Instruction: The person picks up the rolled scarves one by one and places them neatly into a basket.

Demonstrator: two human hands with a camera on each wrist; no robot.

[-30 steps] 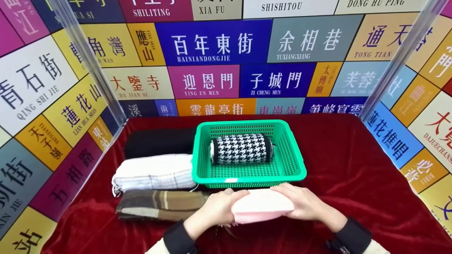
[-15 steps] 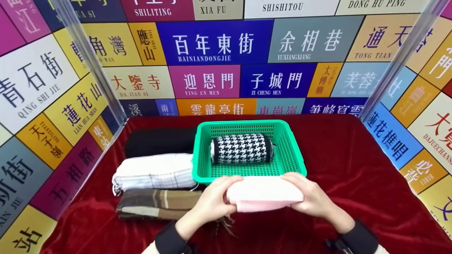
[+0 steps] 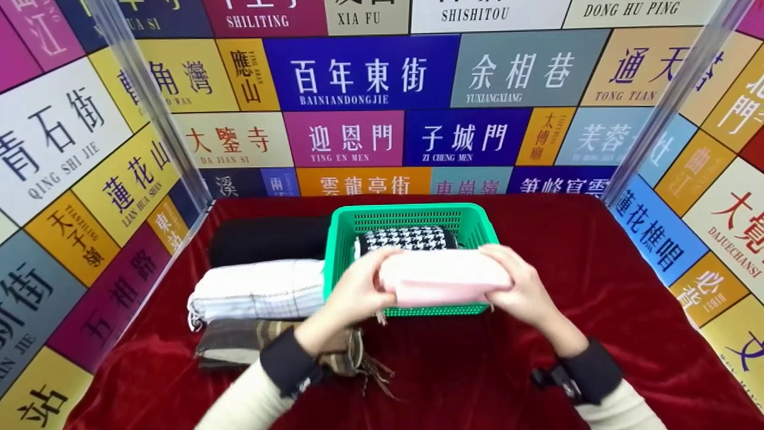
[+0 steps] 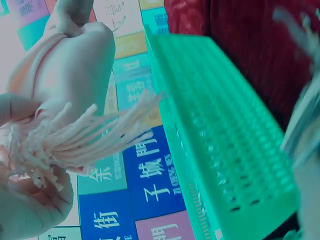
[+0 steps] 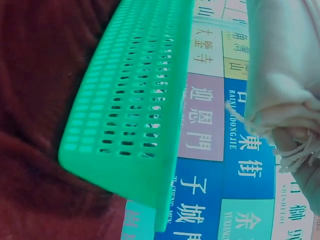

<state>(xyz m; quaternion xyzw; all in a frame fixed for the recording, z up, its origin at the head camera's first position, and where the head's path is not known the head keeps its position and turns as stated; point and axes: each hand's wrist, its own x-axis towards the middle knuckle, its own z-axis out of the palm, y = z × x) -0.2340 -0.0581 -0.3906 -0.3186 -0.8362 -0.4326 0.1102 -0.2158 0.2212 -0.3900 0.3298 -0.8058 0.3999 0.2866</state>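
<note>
Velvet-like red cloth (image 3: 567,263) covers the bench back to a wall of coloured name panels (image 3: 364,74), between two see-through corner posts (image 3: 665,107). A wide stretch of it lies right of the green basket (image 3: 412,207), and more runs from the basket's front edge toward the person. The left side is tighter, with folded cloths packed up to the basket.

Two hands hold the folded pink cloth (image 3: 447,278) above the front part of the basket, and both wrist views show a gap between it and the rim. The grip of the left hand (image 3: 358,286) is clamped on one end and that of the right hand (image 3: 525,286) on the other. Pale fringe (image 4: 90,130) trails from the left end toward the rim.

Inside the basket, a houndstooth roll (image 3: 412,237) takes up the back part, its near side hidden by the pink cloth. At left, from back to front, lie a black cloth (image 3: 268,240), a white checked cloth (image 3: 256,289) and a brown plaid cloth (image 3: 233,343), the last partly covered by the left forearm.

Counted: one basket, one roll in it, one cloth held, three folded cloths on the bench.
</note>
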